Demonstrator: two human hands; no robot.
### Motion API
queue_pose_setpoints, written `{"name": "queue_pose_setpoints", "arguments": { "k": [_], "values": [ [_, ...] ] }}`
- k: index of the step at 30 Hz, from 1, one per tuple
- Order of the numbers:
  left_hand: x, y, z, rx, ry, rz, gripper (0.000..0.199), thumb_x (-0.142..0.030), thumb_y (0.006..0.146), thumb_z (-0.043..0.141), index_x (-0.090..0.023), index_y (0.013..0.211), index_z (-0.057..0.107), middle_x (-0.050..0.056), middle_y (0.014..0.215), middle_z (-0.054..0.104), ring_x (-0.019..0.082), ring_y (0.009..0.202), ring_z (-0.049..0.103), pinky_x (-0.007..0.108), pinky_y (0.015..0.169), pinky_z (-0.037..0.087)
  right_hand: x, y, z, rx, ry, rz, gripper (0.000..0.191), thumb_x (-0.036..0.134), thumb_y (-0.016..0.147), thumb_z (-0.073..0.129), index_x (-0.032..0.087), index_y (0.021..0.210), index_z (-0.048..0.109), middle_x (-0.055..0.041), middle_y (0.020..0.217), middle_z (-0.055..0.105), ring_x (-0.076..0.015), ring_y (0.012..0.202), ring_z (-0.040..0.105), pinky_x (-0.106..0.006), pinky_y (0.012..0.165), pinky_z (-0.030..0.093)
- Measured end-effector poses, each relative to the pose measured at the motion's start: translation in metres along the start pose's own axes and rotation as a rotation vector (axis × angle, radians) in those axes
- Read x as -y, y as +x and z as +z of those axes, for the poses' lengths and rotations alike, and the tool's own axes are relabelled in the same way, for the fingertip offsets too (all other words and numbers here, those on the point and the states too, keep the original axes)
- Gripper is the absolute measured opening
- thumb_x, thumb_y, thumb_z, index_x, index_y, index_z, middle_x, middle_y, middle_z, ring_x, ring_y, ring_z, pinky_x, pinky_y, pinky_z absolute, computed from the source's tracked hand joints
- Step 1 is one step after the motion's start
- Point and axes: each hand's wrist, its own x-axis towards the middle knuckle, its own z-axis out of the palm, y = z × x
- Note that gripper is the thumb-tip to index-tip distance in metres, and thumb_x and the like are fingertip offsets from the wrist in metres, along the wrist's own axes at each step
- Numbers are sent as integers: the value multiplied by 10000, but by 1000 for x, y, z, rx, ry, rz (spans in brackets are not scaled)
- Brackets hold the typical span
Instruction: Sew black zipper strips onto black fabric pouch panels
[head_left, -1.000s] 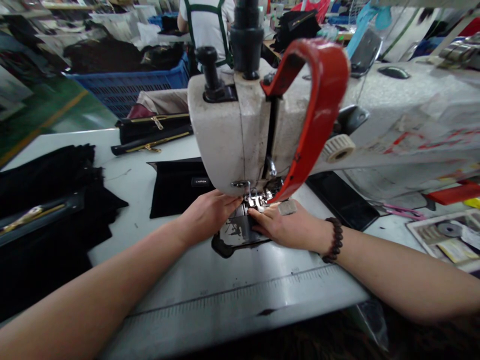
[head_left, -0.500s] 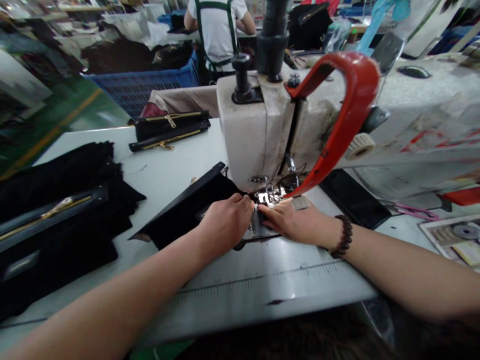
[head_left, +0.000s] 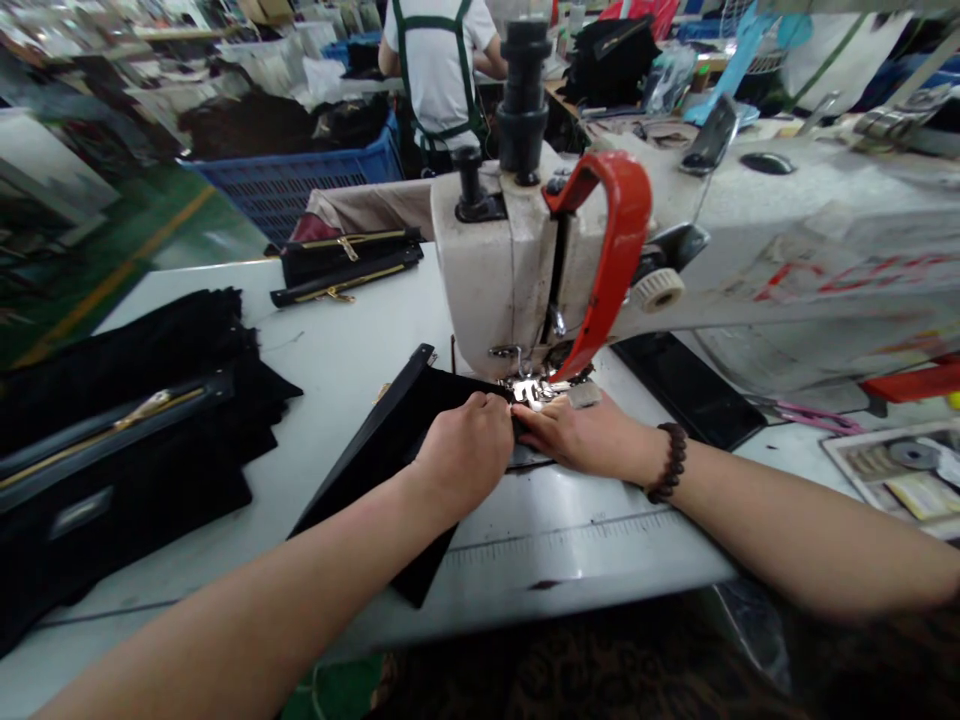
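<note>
A black fabric piece [head_left: 367,455] with a stiff edge lies folded and tilted under the sewing machine [head_left: 480,280]. One corner of it reaches toward the table's front edge. My left hand [head_left: 472,455] is closed on the fabric just left of the metal presser foot [head_left: 529,392]. Beside it, my right hand [head_left: 585,435], with a beaded bracelet at the wrist, has its fingers closed at the fabric's edge, close under the presser foot. Fingertips of both hands nearly meet. The needle point and the seam cannot be made out. A red curved bar [head_left: 615,250] arches over the machine's front.
Black zippered pieces [head_left: 150,440] are stacked at left, with two more zippered pieces [head_left: 349,265] behind. At right lie a black flat object [head_left: 690,390], pink-handled scissors [head_left: 817,415] and a tray [head_left: 847,455]. A blue crate [head_left: 300,180] and another person [head_left: 435,70] are beyond.
The black fabric has turned, and its lower corner now sticks out toward the table front below my left forearm. Both hands stay at the presser foot. The camera's view has shifted slightly.
</note>
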Motion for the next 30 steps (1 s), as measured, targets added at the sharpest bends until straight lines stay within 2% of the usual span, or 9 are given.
{"name": "queue_pose_setpoints", "arguments": {
  "k": [11, 14, 16, 17, 19, 21, 24, 27, 30],
  "values": [
    [-9, 4, -3, -6, -39, -78, 223, -14, 787, 403, -59, 835, 615, 130, 826, 609, 253, 795, 580, 312, 573, 484, 0, 1, -3, -10, 69, 9, 357, 384, 918, 343, 202, 1182, 500, -52, 769, 665, -135, 606, 560, -266, 484, 181],
    [7, 2, -3, -5, -47, -17, 212, -71, 818, 424, -79, 856, 632, 110, 852, 629, 227, 838, 588, 322, 715, 491, -1, 0, -6, -7, 51, 8, 353, 374, 914, 357, 185, 1172, 505, -58, 770, 662, -146, 611, 565, -264, 478, 177],
    [26, -8, -4, -24, -55, 10, 213, -182, 851, 454, -109, 953, 627, 98, 962, 632, 212, 948, 572, 321, 849, 455, -1, -4, -11, 0, 51, -31, 331, 350, 907, 383, 162, 1144, 517, -66, 777, 656, -154, 630, 570, -261, 480, 193],
    [35, -16, -5, -46, -52, -9, 265, -248, 862, 458, -104, 1031, 603, 116, 1050, 610, 229, 1015, 547, 347, 894, 434, 1, -7, -15, 11, 59, -58, 314, 338, 900, 402, 153, 1121, 526, -66, 769, 652, -156, 635, 570, -260, 484, 206],
    [46, -37, -4, -100, -64, -134, 433, -372, 847, 479, -85, 1169, 521, 158, 1177, 548, 274, 1071, 519, 405, 914, 421, 7, -17, -22, 47, 97, -120, 267, 315, 884, 440, 150, 1066, 545, -53, 729, 638, -151, 623, 562, -254, 495, 234],
    [42, -60, -2, -80, -87, -149, 506, -421, 832, 486, -65, 1193, 500, 183, 1180, 547, 293, 1051, 536, 419, 883, 446, 17, -31, -29, 81, 148, -183, 208, 298, 867, 472, 150, 978, 566, -39, 703, 620, -144, 608, 548, -251, 506, 264],
    [18, -84, 4, -109, -102, -126, 524, -402, 824, 508, -91, 1242, 457, 174, 1180, 551, 289, 1016, 555, 420, 838, 480, 32, -53, -30, 42, 175, -208, 142, 250, 847, 497, 130, 865, 569, -47, 728, 594, -152, 654, 533, -265, 558, 323],
    [2, -92, 10, -164, -96, -122, 479, -347, 805, 553, -74, 1195, 507, 194, 1180, 541, 318, 1046, 529, 451, 845, 478, 43, -71, -22, -72, 191, -151, 196, 274, 835, 515, 132, 965, 553, -51, 781, 572, -165, 708, 510, -289, 626, 361],
    [1, -93, 11, -187, -119, -119, 467, -331, 796, 569, -96, 1195, 512, 202, 1250, 475, 332, 1086, 501, 473, 859, 467, 51, -86, -11, -180, 267, -149, 260, 282, 834, 509, 140, 1051, 528, -51, 801, 553, -169, 726, 481, -299, 643, 368]
  ]
}}
